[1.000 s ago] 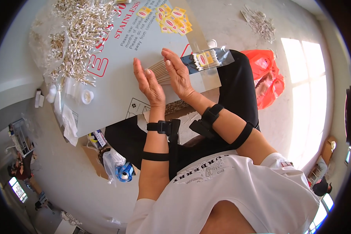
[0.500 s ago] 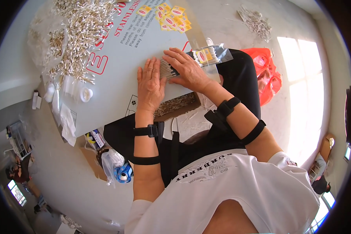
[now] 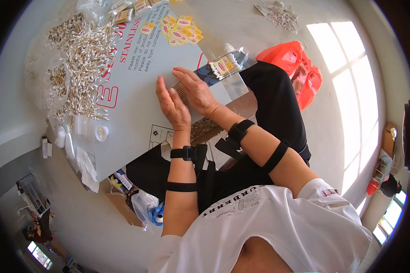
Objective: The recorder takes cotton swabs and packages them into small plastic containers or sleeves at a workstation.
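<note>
Both my hands are over the grey table sheet, close together with fingers stretched out. My left hand (image 3: 174,105) stands on its edge, palm turned toward the other. Beside it my right hand (image 3: 197,91) slants over a row of cotton swabs (image 3: 181,92); these lie between the two palms, partly covered by the right hand. Beyond the right wrist, near the table's right edge, a flat bunch of cotton swabs with a yellow card (image 3: 225,66) lies on dark, shiny film. Loose yellow cards (image 3: 182,31) are piled farther up the table.
A big heap of loose cotton swabs (image 3: 84,63) and clear plastic bags cover the table's left side. Filled swab packs (image 3: 123,16) lie at the far edge. A cardboard box of swabs (image 3: 204,129) is below the near edge. A red plastic bag (image 3: 296,68) is on the floor.
My left hand has turned from lying flat onto its edge. My right hand has drawn back from the carded bunch of swabs. The whole view has shifted somewhat.
</note>
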Action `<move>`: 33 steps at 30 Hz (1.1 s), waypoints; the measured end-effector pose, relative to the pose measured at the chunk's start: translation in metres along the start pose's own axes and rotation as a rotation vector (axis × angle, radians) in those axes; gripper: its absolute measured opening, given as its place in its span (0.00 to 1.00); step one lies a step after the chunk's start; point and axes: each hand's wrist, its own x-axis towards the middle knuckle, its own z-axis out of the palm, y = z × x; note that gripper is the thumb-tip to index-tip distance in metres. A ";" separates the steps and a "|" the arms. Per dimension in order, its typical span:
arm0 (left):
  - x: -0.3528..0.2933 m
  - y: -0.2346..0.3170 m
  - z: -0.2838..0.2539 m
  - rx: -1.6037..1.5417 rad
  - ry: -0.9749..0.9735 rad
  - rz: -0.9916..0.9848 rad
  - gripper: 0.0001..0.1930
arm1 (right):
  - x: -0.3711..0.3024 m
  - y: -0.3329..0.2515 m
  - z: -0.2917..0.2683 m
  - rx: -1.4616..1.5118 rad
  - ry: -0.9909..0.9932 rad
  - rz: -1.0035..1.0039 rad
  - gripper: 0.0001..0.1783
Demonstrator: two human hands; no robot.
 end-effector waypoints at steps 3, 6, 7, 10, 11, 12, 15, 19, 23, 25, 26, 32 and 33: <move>0.000 0.004 0.009 0.038 0.019 -0.035 0.24 | -0.001 -0.003 0.001 -0.026 0.034 -0.055 0.22; 0.000 0.004 0.009 0.028 0.035 -0.020 0.22 | 0.000 -0.004 0.000 -0.003 0.034 -0.047 0.21; 0.000 0.004 0.006 -0.039 -0.004 -0.034 0.22 | 0.001 -0.002 0.000 0.021 0.042 -0.053 0.22; -0.001 0.003 -0.007 0.115 -0.037 0.086 0.25 | 0.001 0.002 -0.009 0.048 0.035 -0.032 0.23; -0.005 0.004 -0.011 0.122 -0.031 0.083 0.25 | 0.000 0.004 -0.016 0.046 0.027 -0.005 0.24; -0.009 0.009 -0.015 0.395 -0.135 0.124 0.28 | 0.000 0.003 -0.026 0.053 0.021 -0.005 0.24; -0.023 0.023 -0.021 0.739 -0.304 0.168 0.35 | -0.004 0.002 -0.056 -0.282 -0.093 -0.177 0.27; -0.031 0.019 -0.018 0.832 -0.401 0.140 0.41 | -0.013 0.001 -0.065 -0.419 -0.183 -0.234 0.29; -0.032 0.014 -0.019 0.883 -0.409 0.136 0.42 | -0.006 0.000 -0.061 -0.587 -0.335 -0.391 0.31; -0.032 0.015 -0.016 0.875 -0.413 0.144 0.42 | 0.000 0.007 -0.061 -0.650 -0.407 -0.445 0.31; -0.032 0.016 -0.016 0.876 -0.413 0.148 0.42 | 0.003 0.011 -0.060 -0.657 -0.423 -0.468 0.30; -0.032 0.021 -0.017 0.850 -0.421 0.137 0.41 | -0.002 0.020 -0.056 -0.730 -0.380 -0.553 0.28; -0.032 0.020 -0.017 0.855 -0.417 0.141 0.41 | -0.001 0.019 -0.054 -0.756 -0.355 -0.567 0.28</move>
